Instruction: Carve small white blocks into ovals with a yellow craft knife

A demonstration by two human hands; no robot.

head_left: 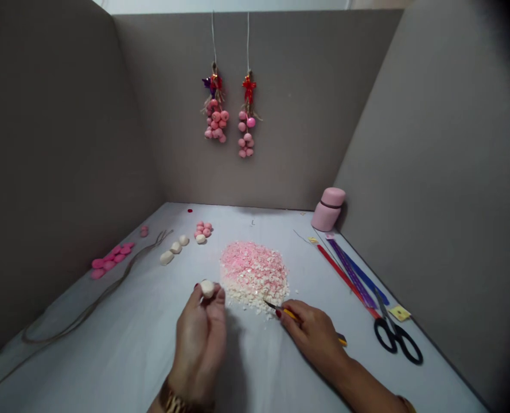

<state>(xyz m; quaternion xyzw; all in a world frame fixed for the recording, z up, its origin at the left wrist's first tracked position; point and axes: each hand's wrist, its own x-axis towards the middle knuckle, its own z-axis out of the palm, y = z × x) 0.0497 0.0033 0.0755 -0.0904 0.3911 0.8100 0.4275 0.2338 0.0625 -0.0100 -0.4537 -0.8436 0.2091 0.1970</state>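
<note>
Between the thumb and fingers of my left hand (203, 327) is a small white rounded lump (207, 288), held up over the table. My right hand (312, 330) is closed around a yellow-handled craft knife (289, 314). Its dark blade points left, at the near edge of a pile of pink and white shavings (255, 272). The knife and the white lump are apart. Several more white lumps (176, 248) lie in a row beyond my left hand. Behind them sits a cluster of pink balls (202, 229).
Bright pink pieces (111, 260) and a long strand of twine (95, 310) lie on the left. At right are black-handled scissors (396, 338), red ribbon (345, 278), purple ribbon (353, 278) and a pink flask (329, 209). Two pink-ball ornaments (215, 120) hang on the back panel.
</note>
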